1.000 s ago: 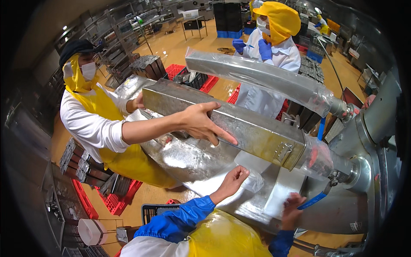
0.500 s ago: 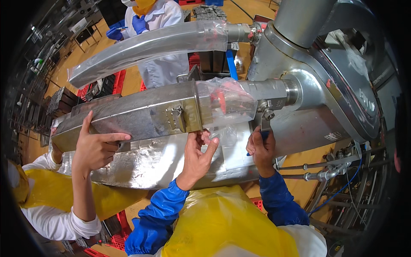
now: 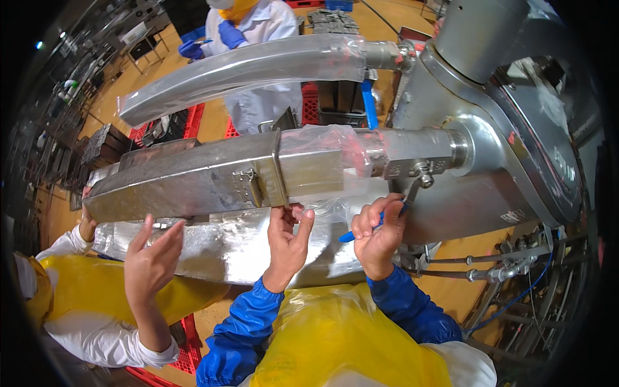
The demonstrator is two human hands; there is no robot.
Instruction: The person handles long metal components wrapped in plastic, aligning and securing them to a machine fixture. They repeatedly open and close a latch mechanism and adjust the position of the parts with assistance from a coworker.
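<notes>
Blue-sleeved, the left hand (image 3: 288, 240) reaches up, fingers spread open against the clear plastic wrap (image 3: 322, 151) under the steel square arm (image 3: 193, 184). Beside it, the right hand (image 3: 380, 233) is curled closed around a blue tool (image 3: 361, 230), just below the arm's bracket.

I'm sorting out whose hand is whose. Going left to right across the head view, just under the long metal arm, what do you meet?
Co-worker's raised hand → person's left hand at the clear plastic wrap → person's right hand with a blue tool → grey machine housing.
</notes>
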